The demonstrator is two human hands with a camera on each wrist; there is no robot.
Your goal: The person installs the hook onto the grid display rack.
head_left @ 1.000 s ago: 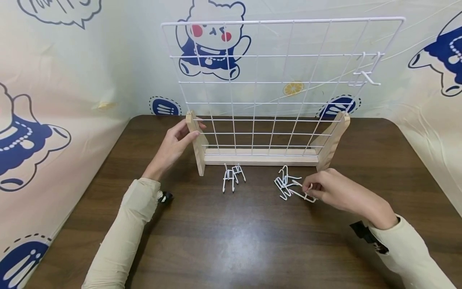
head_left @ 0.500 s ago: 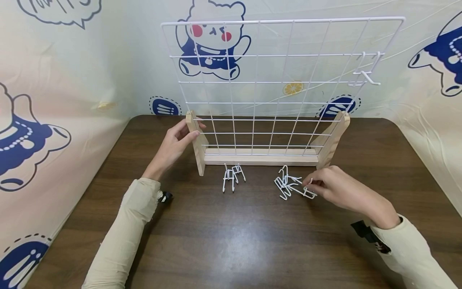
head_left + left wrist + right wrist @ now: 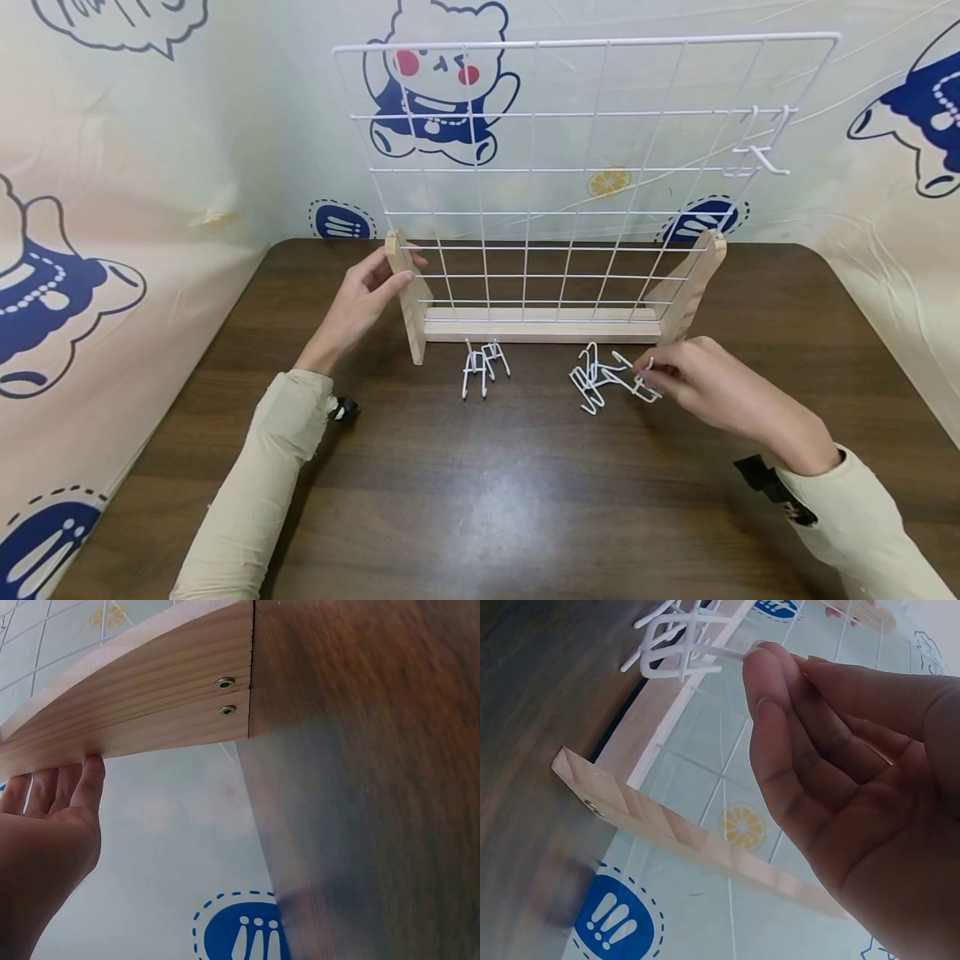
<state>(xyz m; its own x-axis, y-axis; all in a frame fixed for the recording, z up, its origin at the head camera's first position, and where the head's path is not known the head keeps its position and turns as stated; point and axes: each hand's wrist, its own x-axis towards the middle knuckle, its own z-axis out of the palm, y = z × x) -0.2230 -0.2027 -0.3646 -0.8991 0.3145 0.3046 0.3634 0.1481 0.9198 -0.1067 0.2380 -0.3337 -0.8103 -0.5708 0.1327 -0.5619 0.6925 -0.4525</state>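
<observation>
A printed cloth (image 3: 247, 125) with cartoon bears stands behind a dark brown worktop (image 3: 480, 492). The right hand (image 3: 705, 383) has its thumb and index finger pinched on the prong of one white wire hook (image 3: 684, 652). From these fingertips, the prong runs to the hook's square frame, which lies just on the near side of them and low by the worktop. The long axis of the prong points from the frame toward the fingers, so the frame hangs out ahead of the grip. Directly to the left is the loose pile of hooks (image 3: 592, 379) — the held hook overlaps its edge, and I cannot tell whether they are tangled or only touching.

The grid panel (image 3: 527, 248) rises on the far side of the pile, and one hung hook (image 3: 761, 158) sits at its upper right. The right hand is nearer both to the pile and to this right edge. Well apart, the left hand (image 3: 360, 296) holds the left wooden leg (image 3: 412, 317), thumb on its near side, fingers behind. Between the hands, nearer to the left one, stands a small group of hooks (image 3: 476, 367).
</observation>
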